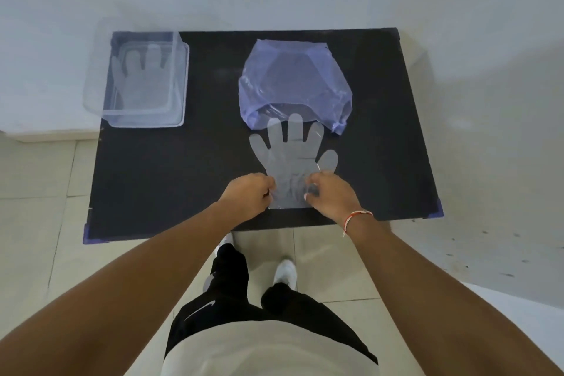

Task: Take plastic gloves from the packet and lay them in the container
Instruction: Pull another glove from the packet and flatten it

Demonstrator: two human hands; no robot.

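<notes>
A clear plastic glove [290, 152] lies flat on the black table [183, 180], fingers pointing away toward the mouth of a purple plastic packet [294, 82]. My left hand [248, 195] pinches the glove's cuff on its left side, and my right hand [331, 195] pinches the cuff on its right side. At the table's far left corner stands a clear plastic container [180, 70] with another glove [140, 76] lying flat inside it.
The table stands against a white wall, with purple protectors on its near corners [439, 207]. The container overhangs the table's left edge. Below are a tiled floor, my legs and white shoes [285, 273]. A red-and-white thread band circles my right wrist [357, 218].
</notes>
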